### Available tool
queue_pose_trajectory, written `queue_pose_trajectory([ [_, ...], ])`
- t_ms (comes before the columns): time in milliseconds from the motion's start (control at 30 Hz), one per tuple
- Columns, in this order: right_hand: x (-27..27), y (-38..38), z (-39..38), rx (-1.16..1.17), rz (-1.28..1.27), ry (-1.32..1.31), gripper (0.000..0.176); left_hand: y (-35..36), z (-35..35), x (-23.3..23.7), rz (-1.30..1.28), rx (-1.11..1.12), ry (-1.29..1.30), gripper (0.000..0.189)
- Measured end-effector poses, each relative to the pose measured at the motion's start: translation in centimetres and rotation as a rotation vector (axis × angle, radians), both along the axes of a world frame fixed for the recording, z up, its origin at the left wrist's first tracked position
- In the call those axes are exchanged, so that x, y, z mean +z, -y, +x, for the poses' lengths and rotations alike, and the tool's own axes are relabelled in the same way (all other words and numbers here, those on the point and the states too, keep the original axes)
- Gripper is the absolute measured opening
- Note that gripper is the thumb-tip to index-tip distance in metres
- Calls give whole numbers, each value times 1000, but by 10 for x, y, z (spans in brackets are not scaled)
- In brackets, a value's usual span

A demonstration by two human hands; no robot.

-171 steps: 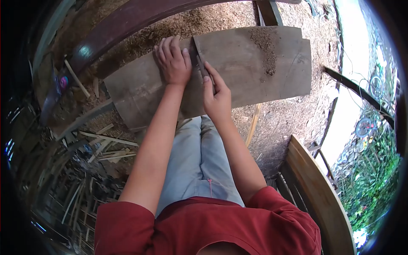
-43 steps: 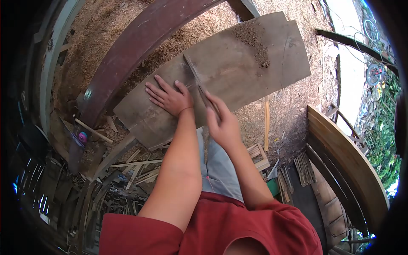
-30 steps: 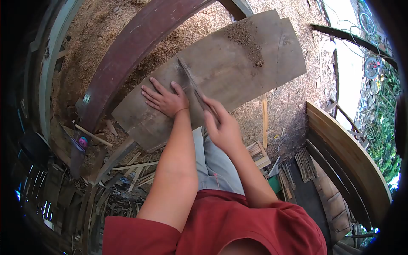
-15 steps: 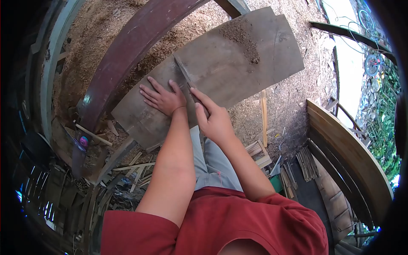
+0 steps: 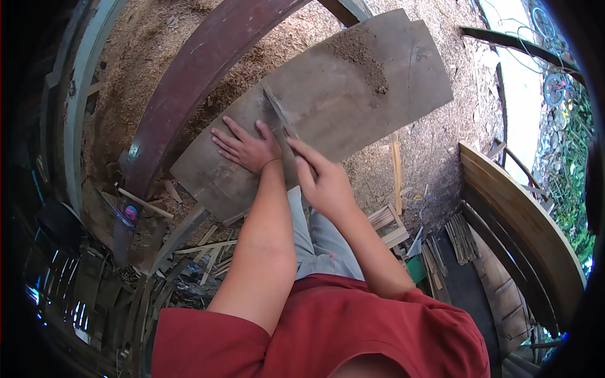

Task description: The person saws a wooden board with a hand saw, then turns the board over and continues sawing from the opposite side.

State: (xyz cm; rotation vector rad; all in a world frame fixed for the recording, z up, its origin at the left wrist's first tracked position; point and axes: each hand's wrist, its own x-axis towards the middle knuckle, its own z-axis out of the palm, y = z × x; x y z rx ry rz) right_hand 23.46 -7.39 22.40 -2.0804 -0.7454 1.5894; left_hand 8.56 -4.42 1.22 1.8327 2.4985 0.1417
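My left hand [image 5: 251, 148] lies flat with fingers spread on a wide, grey-brown wooden board [image 5: 353, 120]. Just right of it, my right hand [image 5: 324, 179] is closed around a narrow hand tool [image 5: 289, 133], its index finger stretched along the top. Most of the tool is hidden under the fingers, and I cannot tell its exact kind. The tool's front end meets a thin line [image 5: 275, 106] that runs across the board toward its far edge. Brown crumbs of debris [image 5: 364, 58] are scattered on the board's far right part.
A curved maroon beam [image 5: 189, 79] arches behind the board over ground covered in wood shavings [image 5: 135, 69]. Large curved planks [image 5: 517, 220] lean at the right. Scrap wood strips [image 5: 211, 255] lie at lower left, beside a stick [image 5: 145, 203]. A small wooden frame [image 5: 387, 227] sits near my right forearm.
My right hand has drawn back slightly toward my body along the line on the board. My left hand stays pressed in place, while the whole view has shifted a little.
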Motion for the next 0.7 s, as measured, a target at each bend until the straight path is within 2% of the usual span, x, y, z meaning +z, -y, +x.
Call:
queue_pose_trajectory([
  [100,32,51,10,68,134,65,42,0,1,1,0,4,14,87],
  [167,39,56,15,-44,183,6,37,0,1,0,0,-3,-6,86],
  [300,-27,8,-3,-46,313,86,38,1,2,0,6,9,10,83],
  [367,-39,-10,-9,-71,190,35,38,0,0,-3,8,12,11,81],
  [433,-9,17,-6,-95,251,45,39,-4,3,3,-1,7,21,80],
  [500,27,49,9,12,138,16,40,-1,3,4,-15,11,33,80],
  [600,40,53,17,-21,169,18,41,-1,2,3,4,-2,-1,78],
  [700,-26,15,-4,-20,265,89,45,-1,3,3,-6,-5,3,79],
])
